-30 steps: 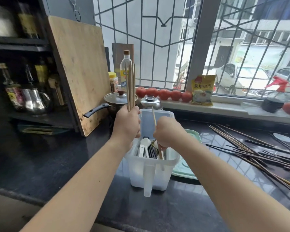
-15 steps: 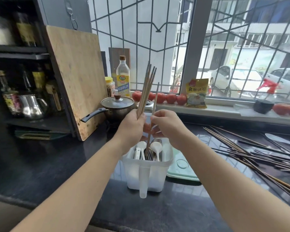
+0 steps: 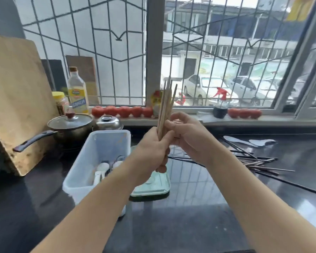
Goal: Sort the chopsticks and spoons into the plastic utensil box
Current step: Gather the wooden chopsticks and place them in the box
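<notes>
Spoons (image 3: 102, 168) inside plastic utensil box (image 3: 81, 181), handles down.

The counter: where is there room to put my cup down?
The counter is bare in front of the box and green lid, near the front edge. It is crowded on the right with loose chopsticks, and behind the box stand a pot and a cutting board.
</notes>
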`<act>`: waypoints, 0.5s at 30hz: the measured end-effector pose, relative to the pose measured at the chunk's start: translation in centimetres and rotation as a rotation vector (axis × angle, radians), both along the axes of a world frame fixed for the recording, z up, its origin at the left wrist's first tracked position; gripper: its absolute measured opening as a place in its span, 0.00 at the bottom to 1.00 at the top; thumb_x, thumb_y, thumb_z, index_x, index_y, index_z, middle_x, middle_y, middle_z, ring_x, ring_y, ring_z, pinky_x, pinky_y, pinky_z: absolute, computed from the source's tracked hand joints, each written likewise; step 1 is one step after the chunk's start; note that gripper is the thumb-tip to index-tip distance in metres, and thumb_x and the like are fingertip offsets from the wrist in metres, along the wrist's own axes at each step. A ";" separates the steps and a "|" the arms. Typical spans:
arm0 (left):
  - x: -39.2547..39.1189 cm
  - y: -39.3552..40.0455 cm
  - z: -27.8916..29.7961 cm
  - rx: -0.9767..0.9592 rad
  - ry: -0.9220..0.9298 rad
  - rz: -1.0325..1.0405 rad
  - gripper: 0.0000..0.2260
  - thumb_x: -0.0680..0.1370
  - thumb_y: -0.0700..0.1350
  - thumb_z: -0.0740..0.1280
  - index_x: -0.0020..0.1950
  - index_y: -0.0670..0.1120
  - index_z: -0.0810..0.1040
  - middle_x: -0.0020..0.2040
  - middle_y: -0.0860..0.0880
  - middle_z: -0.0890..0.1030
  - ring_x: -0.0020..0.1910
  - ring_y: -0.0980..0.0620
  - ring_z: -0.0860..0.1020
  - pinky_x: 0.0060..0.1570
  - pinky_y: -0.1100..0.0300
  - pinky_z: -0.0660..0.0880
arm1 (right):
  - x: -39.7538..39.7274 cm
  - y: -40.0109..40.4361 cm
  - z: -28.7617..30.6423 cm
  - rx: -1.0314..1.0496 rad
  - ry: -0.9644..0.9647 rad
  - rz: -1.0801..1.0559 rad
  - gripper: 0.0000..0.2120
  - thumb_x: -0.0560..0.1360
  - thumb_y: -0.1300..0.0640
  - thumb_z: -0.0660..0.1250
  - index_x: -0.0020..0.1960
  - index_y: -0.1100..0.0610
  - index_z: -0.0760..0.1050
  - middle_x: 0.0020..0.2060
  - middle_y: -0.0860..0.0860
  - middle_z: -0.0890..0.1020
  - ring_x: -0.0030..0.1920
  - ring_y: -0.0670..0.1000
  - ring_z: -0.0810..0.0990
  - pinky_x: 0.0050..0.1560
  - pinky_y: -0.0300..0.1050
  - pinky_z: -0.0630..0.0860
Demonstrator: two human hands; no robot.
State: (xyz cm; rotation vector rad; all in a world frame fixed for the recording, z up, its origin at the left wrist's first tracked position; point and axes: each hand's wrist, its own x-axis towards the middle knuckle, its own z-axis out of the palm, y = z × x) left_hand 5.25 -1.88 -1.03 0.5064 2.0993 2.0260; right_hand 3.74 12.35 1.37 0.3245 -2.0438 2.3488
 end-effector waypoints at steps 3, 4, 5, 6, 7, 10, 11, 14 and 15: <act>0.4 6.3 -2.9 -0.062 -0.121 -0.146 0.09 0.87 0.53 0.58 0.53 0.48 0.69 0.30 0.53 0.65 0.23 0.56 0.63 0.24 0.62 0.63 | 1.4 6.4 -2.4 0.066 -0.097 -0.145 0.08 0.84 0.59 0.61 0.58 0.60 0.78 0.48 0.58 0.86 0.47 0.56 0.85 0.49 0.50 0.79; 0.1 8.3 -3.8 -0.083 -0.158 -0.188 0.10 0.87 0.53 0.58 0.55 0.47 0.69 0.30 0.53 0.65 0.24 0.55 0.62 0.25 0.62 0.63 | 1.4 8.2 -3.3 0.099 -0.129 -0.208 0.09 0.85 0.57 0.60 0.57 0.59 0.78 0.48 0.57 0.87 0.47 0.55 0.86 0.50 0.50 0.79; -0.6 10.3 -4.7 -0.119 -0.166 -0.219 0.10 0.87 0.53 0.57 0.57 0.47 0.69 0.31 0.53 0.65 0.25 0.55 0.62 0.26 0.61 0.63 | 1.1 9.7 -4.1 0.122 -0.160 -0.262 0.10 0.85 0.54 0.60 0.57 0.58 0.78 0.48 0.56 0.87 0.48 0.55 0.86 0.51 0.51 0.79; -1.4 12.1 -5.2 -0.181 -0.143 -0.238 0.10 0.87 0.54 0.57 0.60 0.48 0.69 0.33 0.52 0.66 0.26 0.54 0.63 0.26 0.60 0.66 | 0.4 11.1 -4.9 0.121 -0.190 -0.300 0.11 0.85 0.51 0.60 0.57 0.57 0.77 0.48 0.56 0.87 0.49 0.55 0.86 0.53 0.51 0.79; -2.6 13.9 -5.8 -0.256 -0.103 -0.244 0.09 0.87 0.55 0.57 0.61 0.51 0.70 0.36 0.51 0.69 0.28 0.53 0.66 0.27 0.58 0.72 | -0.4 12.3 -5.5 0.102 -0.210 -0.323 0.13 0.84 0.48 0.62 0.59 0.56 0.75 0.48 0.56 0.87 0.50 0.55 0.86 0.55 0.52 0.80; -7.6 18.7 -6.1 -0.437 -0.008 -0.250 0.14 0.87 0.56 0.56 0.72 0.57 0.65 0.54 0.48 0.76 0.44 0.45 0.79 0.38 0.46 0.84 | -5.2 16.0 -5.8 0.022 -0.228 -0.418 0.16 0.79 0.47 0.69 0.59 0.57 0.73 0.41 0.55 0.86 0.50 0.55 0.86 0.58 0.55 0.80; -9.9 20.2 -6.0 -0.504 0.034 -0.254 0.18 0.87 0.55 0.56 0.77 0.57 0.62 0.59 0.47 0.77 0.50 0.41 0.81 0.41 0.46 0.84 | -7.2 17.2 -5.5 -0.067 -0.237 -0.467 0.15 0.79 0.49 0.70 0.58 0.58 0.73 0.35 0.53 0.84 0.46 0.54 0.86 0.54 0.53 0.81; -15.8 23.7 -4.6 -0.606 0.160 -0.186 0.14 0.86 0.48 0.58 0.70 0.47 0.74 0.58 0.42 0.82 0.53 0.41 0.81 0.49 0.52 0.79 | -13.0 19.6 -4.1 -0.368 -0.278 -0.525 0.08 0.81 0.53 0.67 0.51 0.59 0.75 0.23 0.49 0.70 0.27 0.48 0.76 0.44 0.47 0.78; -17.1 24.1 -4.2 -0.631 0.127 -0.160 0.10 0.85 0.47 0.60 0.60 0.46 0.79 0.51 0.42 0.82 0.48 0.42 0.81 0.47 0.52 0.78 | -14.5 19.9 -3.8 -0.397 -0.274 -0.519 0.09 0.82 0.54 0.65 0.50 0.60 0.75 0.22 0.48 0.66 0.24 0.47 0.70 0.43 0.46 0.77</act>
